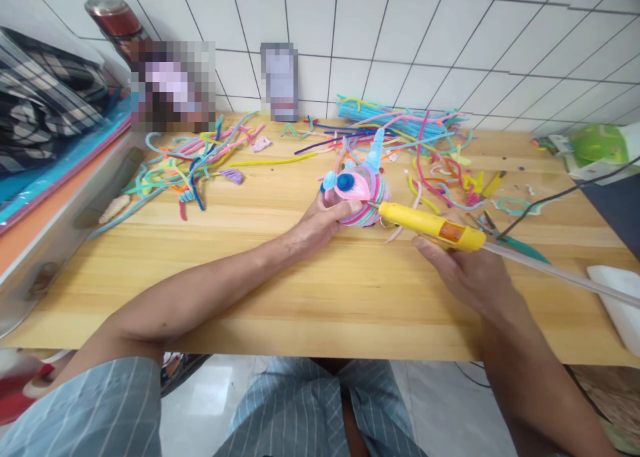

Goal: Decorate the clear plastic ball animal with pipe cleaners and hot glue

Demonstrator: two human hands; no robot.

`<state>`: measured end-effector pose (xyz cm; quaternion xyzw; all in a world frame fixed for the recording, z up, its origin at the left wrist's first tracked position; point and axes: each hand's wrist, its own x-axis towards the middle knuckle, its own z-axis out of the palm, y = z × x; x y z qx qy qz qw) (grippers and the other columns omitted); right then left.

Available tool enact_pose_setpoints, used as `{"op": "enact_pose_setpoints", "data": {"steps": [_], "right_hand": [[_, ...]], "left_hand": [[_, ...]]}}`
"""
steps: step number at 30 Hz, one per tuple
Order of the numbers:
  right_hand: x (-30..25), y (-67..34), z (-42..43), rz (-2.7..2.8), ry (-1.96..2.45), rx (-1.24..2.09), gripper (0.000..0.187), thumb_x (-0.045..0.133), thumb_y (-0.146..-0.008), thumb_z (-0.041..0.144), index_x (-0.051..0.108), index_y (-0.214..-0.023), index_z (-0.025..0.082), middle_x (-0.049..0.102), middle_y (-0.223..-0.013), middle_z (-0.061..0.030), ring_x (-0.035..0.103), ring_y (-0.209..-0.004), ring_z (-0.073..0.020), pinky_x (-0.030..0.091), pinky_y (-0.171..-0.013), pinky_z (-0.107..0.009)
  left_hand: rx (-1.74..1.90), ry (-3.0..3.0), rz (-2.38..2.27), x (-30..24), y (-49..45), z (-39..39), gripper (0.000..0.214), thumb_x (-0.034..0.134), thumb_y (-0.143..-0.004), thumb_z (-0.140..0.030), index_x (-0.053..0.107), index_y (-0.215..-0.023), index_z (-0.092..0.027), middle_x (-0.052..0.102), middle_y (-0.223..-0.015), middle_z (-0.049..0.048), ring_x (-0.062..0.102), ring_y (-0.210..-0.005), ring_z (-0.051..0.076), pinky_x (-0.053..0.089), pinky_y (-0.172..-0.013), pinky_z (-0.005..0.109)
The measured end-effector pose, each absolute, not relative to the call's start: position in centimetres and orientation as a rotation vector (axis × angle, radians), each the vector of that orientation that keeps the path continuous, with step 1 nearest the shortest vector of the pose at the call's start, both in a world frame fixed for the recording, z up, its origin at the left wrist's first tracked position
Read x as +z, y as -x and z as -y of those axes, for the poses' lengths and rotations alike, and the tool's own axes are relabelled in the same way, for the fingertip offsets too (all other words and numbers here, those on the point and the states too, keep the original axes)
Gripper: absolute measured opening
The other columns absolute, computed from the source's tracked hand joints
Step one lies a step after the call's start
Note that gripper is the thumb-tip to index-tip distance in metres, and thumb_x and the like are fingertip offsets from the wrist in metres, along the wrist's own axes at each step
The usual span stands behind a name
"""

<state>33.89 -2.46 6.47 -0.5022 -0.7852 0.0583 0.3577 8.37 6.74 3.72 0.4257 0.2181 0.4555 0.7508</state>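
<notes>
My left hand (327,220) is closed around a small pipe-cleaner figure (367,190) with pink, teal and white stripes, dark blue and light blue round eyes and a light blue horn on top. Its thumb presses on the front of the figure. A yellow hot glue gun (430,226) is gripped in my right hand (465,264), with a clear glue stick sticking out of its back end. The gun's nozzle points left and meets the figure's side, close to my left thumb; whether glue is coming out cannot be seen.
Loose pipe cleaners (193,160) lie at the left, and a blue bundle (370,112) rests against the tiled wall. Teal-handled pliers (520,246) are by my right hand, under a black cable (565,192). A phone (280,84) leans on the wall; a plastic bin (65,224) stands left.
</notes>
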Motion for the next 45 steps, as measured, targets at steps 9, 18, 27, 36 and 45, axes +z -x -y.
{"op": "enact_pose_setpoints", "data": {"steps": [9, 18, 27, 36, 45], "right_hand": [[6.6, -33.6, 2.5, 2.013, 1.277, 0.185, 0.015, 0.07, -0.113, 0.04, 0.07, -0.1, 0.032, 0.073, -0.091, -0.0027, 0.07, -0.081, -0.0262, 0.056, -0.073, -0.041], [6.3, -33.7, 2.7, 2.0, 1.31, 0.18, 0.021, 0.068, -0.115, 0.047, 0.067, -0.1, 0.032, 0.073, -0.094, -0.0039, 0.069, -0.078, -0.0256, 0.054, -0.071, -0.04], [6.3, -33.4, 2.8, 1.902, 1.46, 0.173, 0.029, 0.073, -0.109, 0.058, 0.066, -0.1, 0.031, 0.07, -0.084, -0.0025, 0.066, -0.074, -0.0258, 0.054, -0.07, -0.04], [7.6, -36.2, 1.7, 1.388, 1.177, 0.423, 0.04, 0.091, -0.093, 0.064, 0.088, -0.103, 0.025, 0.086, -0.097, -0.009, 0.074, -0.078, -0.0246, 0.063, -0.076, -0.043], [8.9, -50.4, -1.6, 0.75, 1.965, 0.098, 0.006, 0.075, -0.1, 0.019, 0.076, -0.1, 0.013, 0.078, -0.09, -0.0086, 0.058, -0.068, -0.0119, 0.044, -0.068, -0.034]], "left_hand": [[0.992, -0.93, -0.478, 4.1, -8.3, -6.6, 0.09, 0.109, -0.066, -0.061, 0.074, -0.142, -0.027, 0.087, -0.128, 0.0114, 0.08, -0.136, 0.042, 0.068, -0.114, 0.055], [0.976, -0.929, -0.467, 3.6, -8.3, -6.8, 0.09, 0.11, -0.068, -0.06, 0.073, -0.144, -0.028, 0.087, -0.131, 0.0117, 0.08, -0.138, 0.041, 0.067, -0.118, 0.055], [0.982, -0.913, -0.478, 3.9, -8.2, -6.5, 0.095, 0.113, -0.066, -0.058, 0.072, -0.146, -0.027, 0.087, -0.132, 0.0117, 0.08, -0.138, 0.04, 0.066, -0.119, 0.053], [1.002, -0.903, -0.487, 3.3, -8.1, -6.6, 0.098, 0.112, -0.067, -0.057, 0.07, -0.151, -0.03, 0.088, -0.133, 0.0094, 0.081, -0.136, 0.039, 0.067, -0.119, 0.054], [1.011, -0.936, -0.461, 2.8, -8.4, -6.3, 0.1, 0.112, -0.071, -0.052, 0.065, -0.158, -0.034, 0.086, -0.137, 0.0077, 0.079, -0.14, 0.036, 0.065, -0.122, 0.054]]}}
